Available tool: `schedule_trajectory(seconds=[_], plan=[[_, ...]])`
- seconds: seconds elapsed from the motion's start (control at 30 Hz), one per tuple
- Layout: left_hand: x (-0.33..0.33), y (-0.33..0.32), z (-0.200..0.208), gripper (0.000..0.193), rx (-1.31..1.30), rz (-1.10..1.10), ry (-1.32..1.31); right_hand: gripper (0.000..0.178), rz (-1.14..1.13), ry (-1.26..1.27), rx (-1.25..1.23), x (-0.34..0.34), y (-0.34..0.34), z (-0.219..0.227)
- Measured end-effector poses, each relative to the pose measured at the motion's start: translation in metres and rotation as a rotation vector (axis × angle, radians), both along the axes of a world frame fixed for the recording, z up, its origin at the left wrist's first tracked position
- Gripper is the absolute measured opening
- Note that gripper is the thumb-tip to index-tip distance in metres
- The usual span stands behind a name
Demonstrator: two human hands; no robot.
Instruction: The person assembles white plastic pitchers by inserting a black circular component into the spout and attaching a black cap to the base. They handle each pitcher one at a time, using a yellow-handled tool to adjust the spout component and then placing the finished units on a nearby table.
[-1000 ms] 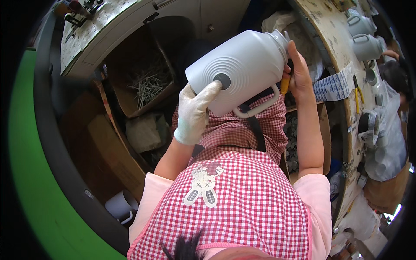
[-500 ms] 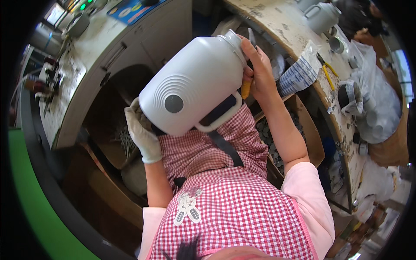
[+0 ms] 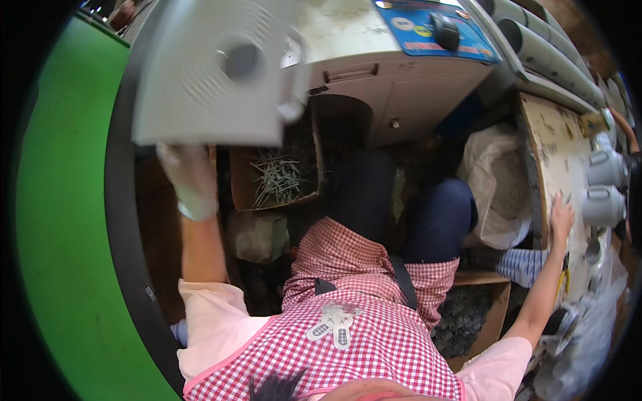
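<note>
A large light-grey plastic jug [image 3: 200, 100] with a side handle, ringed ridges and a dark round spot is raised at the upper left, smeared by motion. My left hand [image 3: 189, 177], in a pale glove, holds it from below; its fingers are hidden behind the jug. My right hand [image 3: 562, 217] is bare and stretched far out to the worktable [image 3: 550, 144] on the right. Its fingers look drawn together, and a small dark tip shows beside them, too small to name. Two grey jug-like vessels [image 3: 604, 206] stand just beyond that hand.
A carton of thin grey sticks [image 3: 275, 179] is below the cabinet [image 3: 428, 100]. Beside my knee a box holds dark round pieces [image 3: 460, 319]. A blue mat [image 3: 408, 28] bears a black mouse [image 3: 444, 31]. Large grey cylinders [image 3: 545, 57] lie at the upper right. Green surface [image 3: 67, 200] fills the left.
The jug has swung from in front of me to the upper left with my left hand. My right hand has left its neck and reached to the right-hand table. The view has turned left.
</note>
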State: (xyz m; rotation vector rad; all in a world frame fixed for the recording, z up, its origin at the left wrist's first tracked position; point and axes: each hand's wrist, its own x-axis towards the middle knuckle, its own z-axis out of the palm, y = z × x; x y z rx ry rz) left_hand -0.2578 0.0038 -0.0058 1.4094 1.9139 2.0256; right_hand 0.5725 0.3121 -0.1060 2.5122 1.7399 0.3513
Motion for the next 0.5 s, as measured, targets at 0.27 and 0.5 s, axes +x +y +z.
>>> schedule_trajectory(seconds=[0.27, 0.5], plan=[[-0.226, 0.133, 0.162, 0.030, -0.300, 0.715, 0.722, 0.036, 0.703, 0.254, 0.450, -0.201, -0.092, 0.031], [-0.255, 0.195, 0.140, 0.037, -0.425, 0.371, 0.413, 0.029, 0.766, 0.645, 0.192, -0.301, -0.172, 0.032]])
